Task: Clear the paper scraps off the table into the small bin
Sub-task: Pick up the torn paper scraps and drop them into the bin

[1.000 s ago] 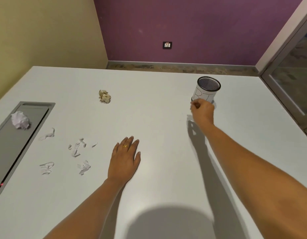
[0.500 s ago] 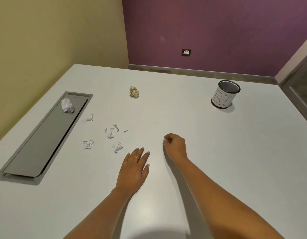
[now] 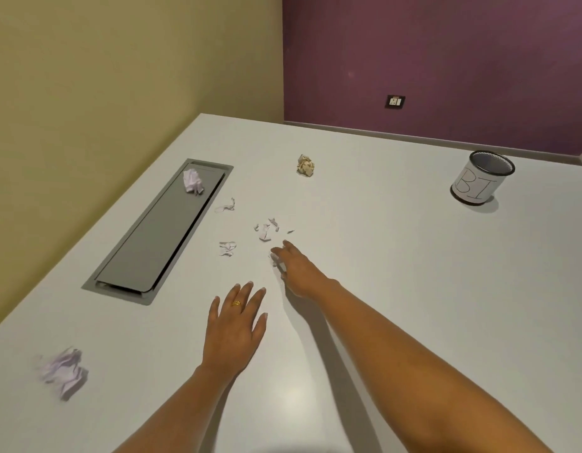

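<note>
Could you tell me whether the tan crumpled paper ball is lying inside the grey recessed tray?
No, the tan paper ball lies on the white table, apart from the grey tray, which holds a pale ball.

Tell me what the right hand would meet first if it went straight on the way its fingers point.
Probably the small white scrap just at the fingertips of the right hand; contact is unclear. Beyond it lies the cluster of torn bits.

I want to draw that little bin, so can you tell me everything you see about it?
The small bin is a round cup of black wire mesh, wrapped in white paper with hand-drawn letters "BI" showing. It stands upright, open-topped, on the white table, far right near the purple wall. Only the table touches it.
</note>
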`<action>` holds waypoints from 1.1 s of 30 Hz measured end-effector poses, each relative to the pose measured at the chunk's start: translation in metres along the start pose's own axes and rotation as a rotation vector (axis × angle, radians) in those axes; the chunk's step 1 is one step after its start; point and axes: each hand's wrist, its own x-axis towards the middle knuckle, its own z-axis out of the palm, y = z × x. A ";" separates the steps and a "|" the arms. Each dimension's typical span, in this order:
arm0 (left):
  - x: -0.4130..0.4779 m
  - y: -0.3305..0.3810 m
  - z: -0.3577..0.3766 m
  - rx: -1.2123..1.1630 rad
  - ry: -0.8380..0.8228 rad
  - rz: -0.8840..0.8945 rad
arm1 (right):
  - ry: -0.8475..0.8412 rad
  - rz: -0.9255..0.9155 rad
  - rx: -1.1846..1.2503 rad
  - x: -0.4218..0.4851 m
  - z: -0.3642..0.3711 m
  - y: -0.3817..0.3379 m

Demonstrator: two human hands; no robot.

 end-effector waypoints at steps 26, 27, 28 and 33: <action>0.017 0.034 0.011 -0.186 0.165 -0.130 | 0.150 0.249 0.234 -0.066 0.001 0.034; 0.020 0.039 0.012 -0.177 0.171 -0.123 | 0.167 0.264 0.253 -0.070 -0.004 0.042; 0.024 0.046 0.013 -0.176 0.168 -0.117 | 0.184 0.274 0.273 -0.074 -0.010 0.052; 0.043 0.081 0.015 -0.159 0.156 -0.061 | 0.289 0.307 0.243 -0.090 -0.043 0.100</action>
